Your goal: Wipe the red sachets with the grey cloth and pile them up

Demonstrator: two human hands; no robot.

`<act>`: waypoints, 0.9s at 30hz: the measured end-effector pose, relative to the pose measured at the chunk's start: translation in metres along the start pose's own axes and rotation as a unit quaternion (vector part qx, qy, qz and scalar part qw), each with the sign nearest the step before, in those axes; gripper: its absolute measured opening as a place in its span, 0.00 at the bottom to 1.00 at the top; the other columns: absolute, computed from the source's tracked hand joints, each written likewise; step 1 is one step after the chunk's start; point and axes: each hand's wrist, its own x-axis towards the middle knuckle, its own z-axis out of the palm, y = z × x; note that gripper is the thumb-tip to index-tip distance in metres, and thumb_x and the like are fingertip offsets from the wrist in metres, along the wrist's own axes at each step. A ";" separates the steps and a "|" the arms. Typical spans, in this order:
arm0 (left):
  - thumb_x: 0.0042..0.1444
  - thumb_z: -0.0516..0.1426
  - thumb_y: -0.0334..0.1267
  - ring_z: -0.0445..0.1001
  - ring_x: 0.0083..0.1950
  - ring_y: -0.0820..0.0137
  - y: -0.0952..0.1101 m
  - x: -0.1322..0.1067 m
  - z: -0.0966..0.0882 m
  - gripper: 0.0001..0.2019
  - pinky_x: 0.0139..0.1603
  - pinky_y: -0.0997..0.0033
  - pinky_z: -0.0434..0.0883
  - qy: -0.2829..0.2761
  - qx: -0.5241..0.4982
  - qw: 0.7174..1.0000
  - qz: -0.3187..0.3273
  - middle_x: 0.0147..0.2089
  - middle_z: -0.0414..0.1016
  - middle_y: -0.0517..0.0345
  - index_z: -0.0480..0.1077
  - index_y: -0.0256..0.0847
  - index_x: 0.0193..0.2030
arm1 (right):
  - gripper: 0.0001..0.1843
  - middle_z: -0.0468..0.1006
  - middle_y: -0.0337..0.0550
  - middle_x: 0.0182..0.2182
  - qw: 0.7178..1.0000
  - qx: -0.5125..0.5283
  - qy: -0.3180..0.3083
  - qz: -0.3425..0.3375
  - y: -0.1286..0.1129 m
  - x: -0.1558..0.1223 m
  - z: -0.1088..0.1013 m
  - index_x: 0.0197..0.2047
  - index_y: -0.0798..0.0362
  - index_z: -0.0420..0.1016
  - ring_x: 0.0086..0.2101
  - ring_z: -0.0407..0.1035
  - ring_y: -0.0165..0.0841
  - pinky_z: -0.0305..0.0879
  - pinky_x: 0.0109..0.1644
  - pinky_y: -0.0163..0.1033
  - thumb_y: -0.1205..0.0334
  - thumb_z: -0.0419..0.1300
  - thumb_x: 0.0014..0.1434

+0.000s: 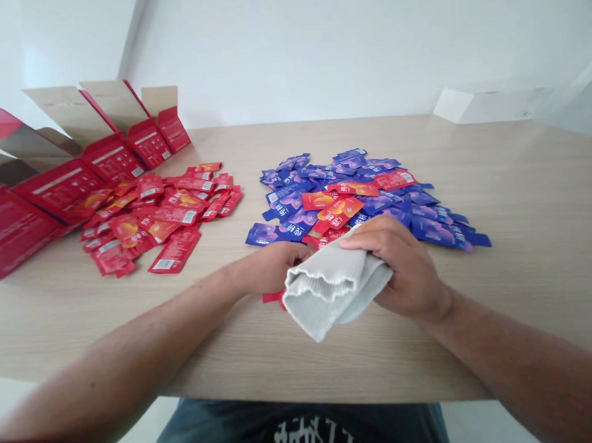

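Note:
My right hand (404, 268) grips a folded white knit piece (329, 279) with ribbed, wavy-edged cuffs, thumb side on top and fingers mostly underneath. My left hand (273, 268) is closed at the left edge of the knit piece; its fingertips are hidden, so I cannot tell what they hold. Just beyond both hands spreads a pile of blue sachets (288, 205), with several red sachets (339, 212) lying on top. Part of a red packet (274, 297) shows on the table under my left hand.
Left of the blue pile lies a heap of red sachets (174, 249). Behind it stand several red cardboard boxes (63, 185) with raised flaps. A white box (489, 105) is at the back right, near the wall. The wooden table (542, 233) has its front edge near my body.

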 end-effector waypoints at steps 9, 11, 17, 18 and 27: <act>0.60 0.55 0.40 0.69 0.28 0.72 -0.024 -0.009 0.004 0.10 0.27 0.72 0.57 0.075 0.137 0.984 -0.082 0.26 0.74 0.63 0.73 0.41 0.30 | 0.16 0.77 0.49 0.46 0.990 -0.011 -0.143 -0.009 -0.007 -0.008 0.028 0.57 0.53 0.73 0.46 0.71 0.41 0.70 0.51 0.49 0.66 0.63 0.66; 0.59 0.54 0.38 0.69 0.27 0.73 -0.022 -0.010 0.003 0.10 0.27 0.72 0.57 0.043 0.131 0.987 -0.088 0.26 0.75 0.63 0.75 0.42 0.30 | 0.13 0.77 0.49 0.46 0.983 -0.022 -0.183 -0.003 -0.013 -0.008 0.039 0.55 0.53 0.74 0.46 0.70 0.41 0.70 0.52 0.50 0.65 0.60 0.69; 0.56 0.54 0.36 0.71 0.25 0.74 -0.023 -0.008 0.003 0.08 0.25 0.73 0.59 0.022 0.096 0.990 -0.103 0.25 0.76 0.64 0.74 0.43 0.29 | 0.11 0.79 0.48 0.43 0.953 -0.031 -0.301 -0.007 -0.006 -0.011 0.059 0.50 0.52 0.79 0.44 0.68 0.41 0.69 0.50 0.49 0.63 0.55 0.72; 0.56 0.54 0.36 0.71 0.24 0.74 -0.024 -0.007 0.002 0.08 0.24 0.74 0.60 0.018 0.077 0.990 -0.116 0.24 0.75 0.64 0.73 0.43 0.29 | 0.11 0.79 0.48 0.43 0.953 -0.030 -0.302 0.000 -0.002 -0.011 0.058 0.51 0.53 0.79 0.45 0.68 0.41 0.69 0.50 0.49 0.63 0.55 0.72; 0.58 0.56 0.39 0.70 0.20 0.73 -0.026 -0.008 -0.002 0.07 0.20 0.76 0.63 -0.011 -0.026 0.986 -0.166 0.21 0.74 0.63 0.72 0.43 0.31 | 0.12 0.80 0.46 0.45 0.945 -0.017 -0.324 -0.025 -0.013 -0.010 0.059 0.53 0.52 0.78 0.46 0.69 0.40 0.69 0.53 0.47 0.64 0.56 0.73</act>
